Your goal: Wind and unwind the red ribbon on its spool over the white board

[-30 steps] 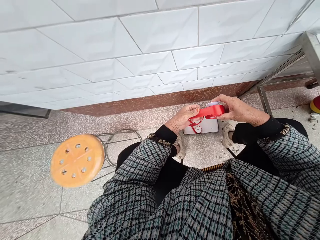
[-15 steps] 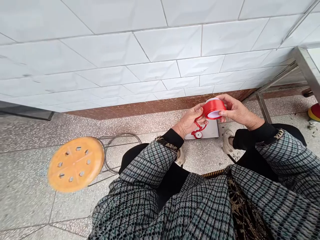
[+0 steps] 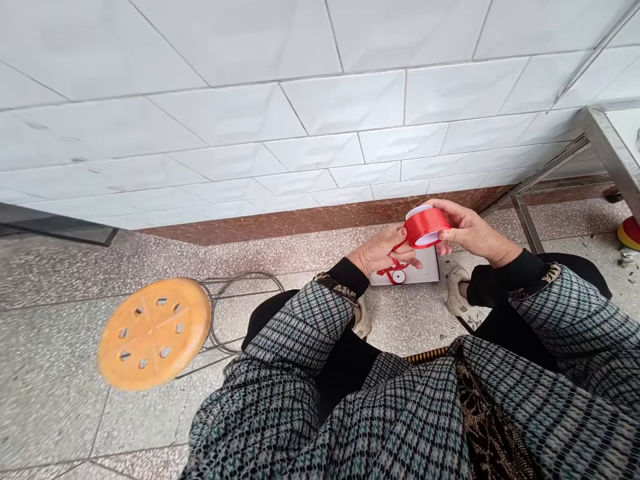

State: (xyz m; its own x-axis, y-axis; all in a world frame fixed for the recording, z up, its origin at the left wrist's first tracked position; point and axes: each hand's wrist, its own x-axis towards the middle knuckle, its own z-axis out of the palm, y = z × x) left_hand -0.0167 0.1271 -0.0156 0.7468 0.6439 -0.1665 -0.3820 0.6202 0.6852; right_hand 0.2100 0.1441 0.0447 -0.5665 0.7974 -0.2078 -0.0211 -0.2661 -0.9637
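Note:
A roll of shiny red ribbon (image 3: 426, 225) with a white core hangs above the floor between my hands. My right hand (image 3: 467, 232) grips the roll from its right side, thumb at the near rim. At the roll's left edge, my left hand (image 3: 385, 249) pinches red ribbon between thumb and forefinger, its other fingers partly spread. Below, on the floor, lies a flat white board or box (image 3: 427, 265) with a dark edge. A red shape with a white wheel-like disc (image 3: 399, 276) shows on it, partly hidden by my left hand.
An orange round stool (image 3: 155, 333) with metal legs lies on its side at the left. White wall tiles (image 3: 325, 153) rise ahead. A metal table frame (image 3: 525, 223) and a red-yellow object (image 3: 631, 233) are at the right.
The view has shifted slightly, so the wall and floor sit lower. The roll is turned a little in my right hand, and my left hand's lower fingers have stretched out further.

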